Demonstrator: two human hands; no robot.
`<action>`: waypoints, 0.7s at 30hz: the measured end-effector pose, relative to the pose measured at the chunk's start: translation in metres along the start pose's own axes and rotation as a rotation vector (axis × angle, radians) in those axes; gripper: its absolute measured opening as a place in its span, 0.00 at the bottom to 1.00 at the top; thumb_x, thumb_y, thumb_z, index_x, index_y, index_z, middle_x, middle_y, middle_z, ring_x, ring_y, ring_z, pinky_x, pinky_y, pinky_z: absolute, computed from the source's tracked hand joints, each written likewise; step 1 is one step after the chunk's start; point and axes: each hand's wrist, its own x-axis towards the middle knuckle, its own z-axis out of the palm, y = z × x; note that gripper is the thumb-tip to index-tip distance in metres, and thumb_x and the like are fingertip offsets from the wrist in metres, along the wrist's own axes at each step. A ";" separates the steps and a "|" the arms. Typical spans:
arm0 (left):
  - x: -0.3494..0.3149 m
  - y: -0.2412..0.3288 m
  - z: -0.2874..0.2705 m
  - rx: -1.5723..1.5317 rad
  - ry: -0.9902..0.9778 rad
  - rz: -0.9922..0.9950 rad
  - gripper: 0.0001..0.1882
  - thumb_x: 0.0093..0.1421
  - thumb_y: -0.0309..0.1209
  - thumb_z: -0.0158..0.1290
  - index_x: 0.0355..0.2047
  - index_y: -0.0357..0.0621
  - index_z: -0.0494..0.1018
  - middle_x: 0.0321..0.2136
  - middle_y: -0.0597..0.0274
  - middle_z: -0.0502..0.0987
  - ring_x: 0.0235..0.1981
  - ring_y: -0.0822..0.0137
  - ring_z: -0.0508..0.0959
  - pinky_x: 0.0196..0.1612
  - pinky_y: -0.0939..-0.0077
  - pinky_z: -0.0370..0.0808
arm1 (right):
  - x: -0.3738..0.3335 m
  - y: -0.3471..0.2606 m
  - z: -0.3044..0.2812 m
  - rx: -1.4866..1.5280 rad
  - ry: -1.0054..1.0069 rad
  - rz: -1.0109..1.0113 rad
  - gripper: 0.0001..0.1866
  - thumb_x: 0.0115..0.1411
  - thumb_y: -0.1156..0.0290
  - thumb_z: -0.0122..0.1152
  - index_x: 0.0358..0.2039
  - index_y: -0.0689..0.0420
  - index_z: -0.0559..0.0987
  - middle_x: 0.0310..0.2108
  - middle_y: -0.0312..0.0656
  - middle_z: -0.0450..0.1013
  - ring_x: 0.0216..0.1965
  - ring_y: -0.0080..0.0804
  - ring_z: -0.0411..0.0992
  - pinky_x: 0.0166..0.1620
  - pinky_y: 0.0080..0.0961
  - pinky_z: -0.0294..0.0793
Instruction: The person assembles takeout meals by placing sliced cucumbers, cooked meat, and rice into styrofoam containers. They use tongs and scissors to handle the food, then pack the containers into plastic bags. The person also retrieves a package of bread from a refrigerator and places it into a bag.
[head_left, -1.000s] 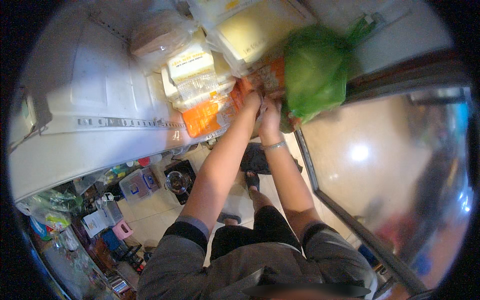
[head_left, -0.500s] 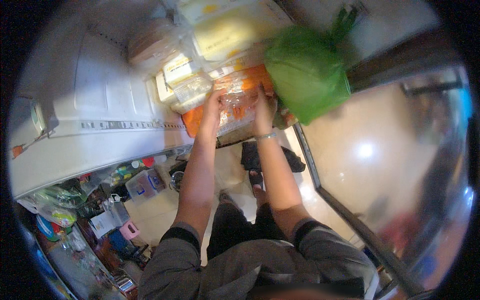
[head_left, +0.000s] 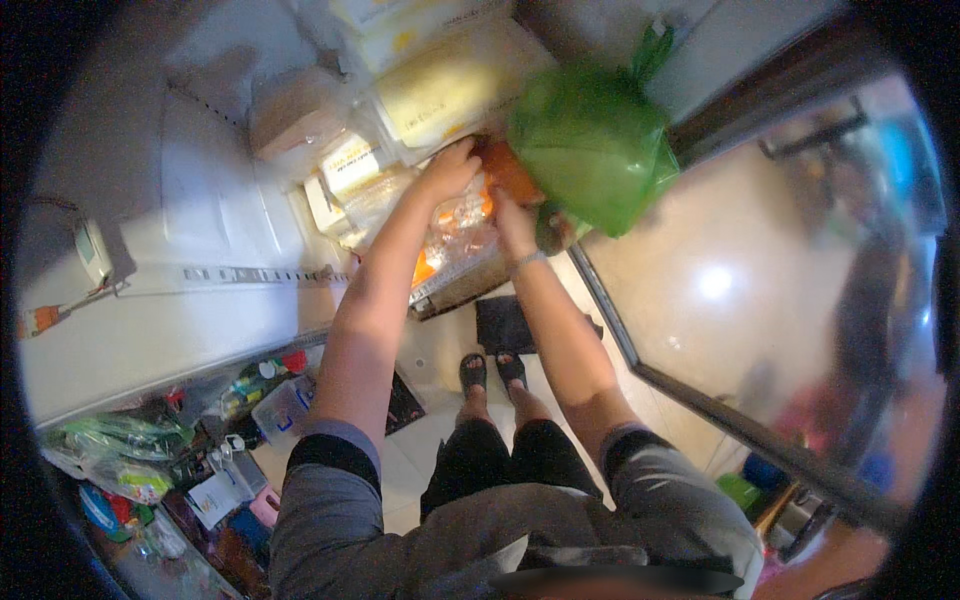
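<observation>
Both arms stretch forward from the shoulders, converging so that the hands are near each other but apart. The left forearm slants up to the right, its elbow slightly bent. The left hand is the farther forward, back uppermost, fingers bent over and directed to the right; their tips are hard to make out. The right forearm slants up to the left, with the right wrist roughly in line. The right hand sits lower, its fingers largely hidden. Below, both feet stand side by side, a little apart.
</observation>
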 end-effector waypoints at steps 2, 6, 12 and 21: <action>0.005 0.000 0.004 -0.118 -0.027 -0.013 0.27 0.62 0.42 0.44 0.59 0.42 0.64 0.60 0.44 0.64 0.62 0.49 0.63 0.64 0.59 0.58 | -0.046 -0.027 -0.003 -0.086 0.031 0.005 0.10 0.58 0.69 0.60 0.39 0.59 0.74 0.31 0.31 0.72 0.27 0.19 0.68 0.27 0.18 0.67; 0.045 0.036 -0.010 -0.268 -0.107 0.138 0.27 0.62 0.43 0.45 0.59 0.43 0.64 0.59 0.45 0.65 0.62 0.50 0.63 0.63 0.59 0.59 | -0.103 -0.048 -0.016 -0.144 0.017 0.015 0.08 0.58 0.72 0.61 0.37 0.58 0.74 0.31 0.32 0.73 0.28 0.20 0.69 0.30 0.18 0.67; 0.075 0.034 -0.002 -0.304 -0.171 0.147 0.27 0.63 0.44 0.45 0.58 0.44 0.65 0.58 0.47 0.66 0.61 0.52 0.64 0.63 0.60 0.60 | -0.167 -0.088 -0.017 0.020 0.103 0.074 0.07 0.58 0.74 0.61 0.37 0.58 0.74 0.31 0.31 0.73 0.28 0.19 0.69 0.29 0.17 0.66; 0.081 0.023 0.000 -0.262 -0.126 0.098 0.27 0.63 0.46 0.45 0.58 0.45 0.66 0.57 0.50 0.68 0.60 0.55 0.65 0.62 0.60 0.61 | -0.260 -0.150 -0.033 0.114 0.107 0.221 0.14 0.58 0.77 0.60 0.44 0.63 0.72 0.42 0.40 0.74 0.42 0.27 0.73 0.45 0.22 0.72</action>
